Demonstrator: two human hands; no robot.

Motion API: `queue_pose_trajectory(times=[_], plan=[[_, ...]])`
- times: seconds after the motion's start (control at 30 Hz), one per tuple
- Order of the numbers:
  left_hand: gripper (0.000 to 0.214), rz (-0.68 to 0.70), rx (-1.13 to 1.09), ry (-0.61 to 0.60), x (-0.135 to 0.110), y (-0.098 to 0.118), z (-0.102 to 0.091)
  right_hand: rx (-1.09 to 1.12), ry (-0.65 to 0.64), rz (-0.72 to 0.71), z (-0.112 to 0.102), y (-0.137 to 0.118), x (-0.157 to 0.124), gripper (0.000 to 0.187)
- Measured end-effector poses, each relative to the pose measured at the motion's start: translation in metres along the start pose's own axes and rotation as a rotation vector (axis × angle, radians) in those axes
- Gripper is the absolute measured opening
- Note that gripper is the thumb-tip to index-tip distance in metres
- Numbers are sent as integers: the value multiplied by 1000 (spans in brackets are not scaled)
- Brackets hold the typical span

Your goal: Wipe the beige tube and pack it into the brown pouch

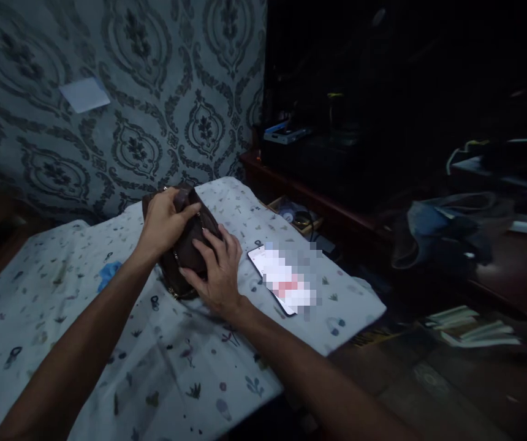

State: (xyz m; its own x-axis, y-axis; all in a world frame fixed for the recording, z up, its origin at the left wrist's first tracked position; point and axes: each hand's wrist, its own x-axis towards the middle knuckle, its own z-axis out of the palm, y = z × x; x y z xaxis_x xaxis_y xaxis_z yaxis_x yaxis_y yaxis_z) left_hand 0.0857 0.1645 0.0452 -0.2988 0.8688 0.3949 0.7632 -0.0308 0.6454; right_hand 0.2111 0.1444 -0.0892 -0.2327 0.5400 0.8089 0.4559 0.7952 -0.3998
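A small dark brown bag [185,245] with metal trim lies on a white patterned sheet [107,343] that covers a low surface. My left hand [165,219] is closed over the bag's top flap, thumb and fingers gripping it. My right hand [217,272] presses against the bag's near right side, fingers curled onto it. The lower part of the bag is hidden behind my right hand.
A phone [277,278] with a lit screen lies on the sheet just right of my right hand. Patterned wallpaper [153,92] rises behind. A dark cabinet [337,122] stands right, with an open drawer [295,217], piled clothes [442,229] and books [470,331] on the floor.
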Motion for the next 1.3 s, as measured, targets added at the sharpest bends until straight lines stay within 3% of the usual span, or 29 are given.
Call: queue_pose_trajectory(times=[0.33,0.5,0.63,0.87,1.03,1.3], plan=[[16,67,111,69,-4,9,5,37,17,-43,1,1,-2,39],[21,-9,72,40,0,5,5,2,2,-59,3,3,-3,36],[18,18,124,33,3,7,2,-18,20,-59,4,4,-3,35],[17,284,365,-307,18,21,-25,35,161,-97,8,6,-2,34],[48,500,459,-569,30,30,-33,23,176,-106,8,4,-1,32],[23,750,995,-736,33,69,-24,-28,148,-125,3,6,-1,30]])
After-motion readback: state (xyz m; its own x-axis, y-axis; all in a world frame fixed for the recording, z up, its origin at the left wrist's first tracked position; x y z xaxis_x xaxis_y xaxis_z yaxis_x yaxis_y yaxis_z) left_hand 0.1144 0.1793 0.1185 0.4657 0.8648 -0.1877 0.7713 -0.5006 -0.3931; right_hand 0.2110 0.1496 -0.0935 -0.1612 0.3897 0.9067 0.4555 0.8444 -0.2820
